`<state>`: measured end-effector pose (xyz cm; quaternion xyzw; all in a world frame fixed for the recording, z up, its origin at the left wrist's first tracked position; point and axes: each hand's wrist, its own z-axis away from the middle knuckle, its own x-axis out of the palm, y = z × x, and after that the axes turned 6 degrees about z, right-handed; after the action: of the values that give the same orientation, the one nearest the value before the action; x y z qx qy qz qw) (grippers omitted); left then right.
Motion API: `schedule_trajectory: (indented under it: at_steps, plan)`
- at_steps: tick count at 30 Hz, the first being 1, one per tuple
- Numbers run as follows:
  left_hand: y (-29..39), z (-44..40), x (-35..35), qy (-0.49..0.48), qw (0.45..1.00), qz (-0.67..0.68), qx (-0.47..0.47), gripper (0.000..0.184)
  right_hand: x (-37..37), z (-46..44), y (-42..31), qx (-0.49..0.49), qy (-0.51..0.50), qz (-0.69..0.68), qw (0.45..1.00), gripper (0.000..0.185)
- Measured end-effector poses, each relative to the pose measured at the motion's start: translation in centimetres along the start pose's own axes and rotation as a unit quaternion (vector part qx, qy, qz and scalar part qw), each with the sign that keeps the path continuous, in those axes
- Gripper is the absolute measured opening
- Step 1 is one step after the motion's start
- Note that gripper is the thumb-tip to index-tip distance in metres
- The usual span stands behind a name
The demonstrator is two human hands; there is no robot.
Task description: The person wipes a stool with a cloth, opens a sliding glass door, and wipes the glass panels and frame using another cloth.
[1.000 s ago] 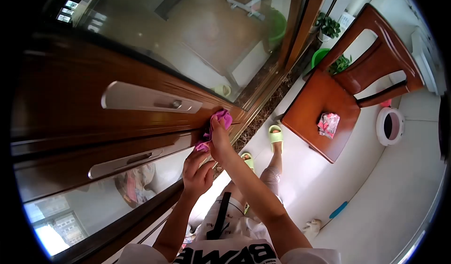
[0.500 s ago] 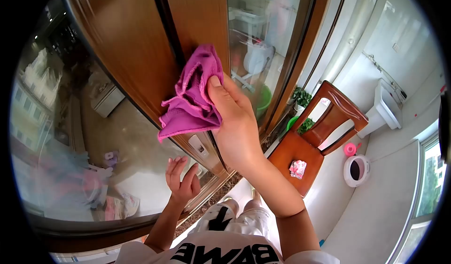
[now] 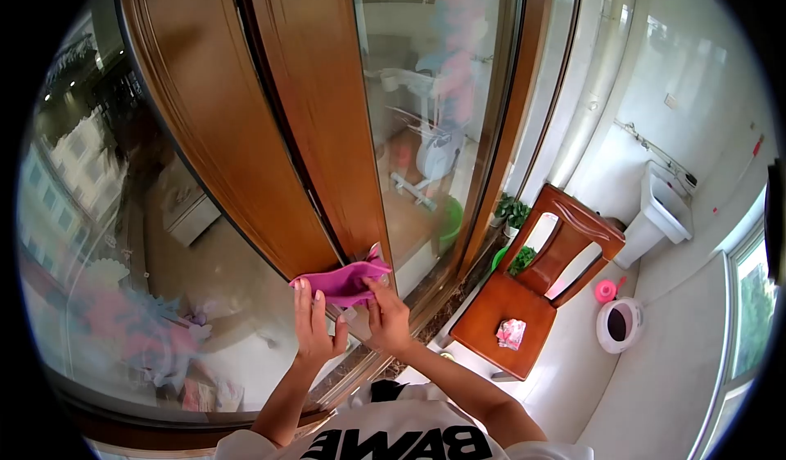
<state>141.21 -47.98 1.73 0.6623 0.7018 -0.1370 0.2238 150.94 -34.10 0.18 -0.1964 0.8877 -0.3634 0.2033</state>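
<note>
Head view: at seven o'clock, the cloth [image 3: 342, 286] is apparently being arranged, pinched by the right hand [image 3: 391, 319] beside the spread left hand [image 3: 313, 335]; two-handed control seems needed.

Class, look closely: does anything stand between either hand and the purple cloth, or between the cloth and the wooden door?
Nothing visible does. The left hand and right hand both have fingers on the purple cloth. No object shows between it and the wooden door, though it hides what lies behind.
</note>
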Motion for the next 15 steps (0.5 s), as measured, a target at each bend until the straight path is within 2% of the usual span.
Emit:
schedule_trajectory:
  at_steps: [2,4,6,8,10,11,15]
  plan:
    - [-0.5,-0.7,1.0,0.042,0.998,0.009,0.042,0.059,-1.7,-4.9,-1.5,-0.038,0.096,-0.045,0.994,0.033]
    - [-1.2,-2.5,1.8,0.068,0.989,-0.065,0.111,0.057,-4.2,-12.2,-4.1,-0.168,0.143,-0.036,0.975,0.039]
    - [-0.6,-6.0,1.6,0.079,0.969,-0.175,0.154,0.06,-4.4,-16.5,-4.7,-0.212,0.13,0.039,0.968,0.043]
    - [-0.7,-7.6,2.1,0.105,0.969,-0.209,0.085,0.062,-3.3,-18.4,-4.3,-0.239,0.074,0.086,0.964,0.045]
    - [-0.8,-8.2,3.4,0.16,0.967,-0.195,0.023,0.064,-1.6,-17.4,-1.6,-0.22,0.038,0.079,0.972,0.049]
    - [-1.9,-7.8,3.6,0.155,0.96,-0.216,0.083,0.066,-1.2,-15.9,-0.4,-0.202,0.032,0.084,0.975,0.049]
    - [-0.9,-8.4,4.1,0.164,0.965,-0.194,0.065,0.067,-0.3,-8.7,4.7,-0.119,0.01,0.022,0.993,0.037]
